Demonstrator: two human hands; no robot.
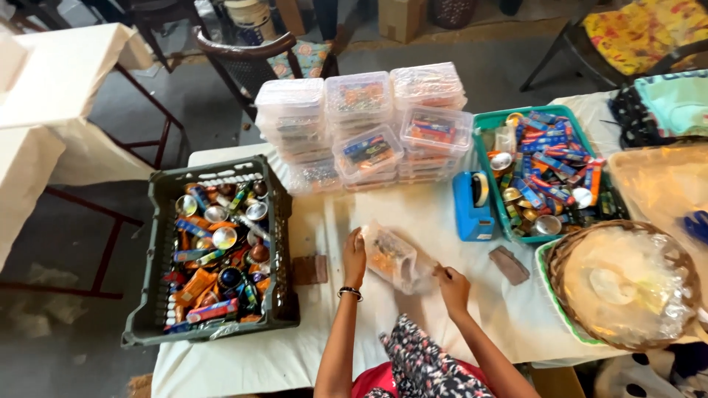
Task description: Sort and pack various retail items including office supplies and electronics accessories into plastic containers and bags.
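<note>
Head view: white-clothed table (310, 354) over grey floor; left hand (355, 256) and right hand (451, 286) grip a clear packet (392, 258) mid-table, stacked boxes (361, 125) at far edge.

Between left hand (355, 258) and right hand (453, 289), clear plastic bag (393, 258) with orange contents. Black bangle (349, 292) at left wrist. Left of the hands, dark grey crate (156, 243) of orange, blue and silver items. Ahead and right, bright blue tape dispenser (470, 206), teal tray (488, 140). Beneath, white cloth (435, 214). Near the elbows, dark floral fabric (424, 365).
</note>
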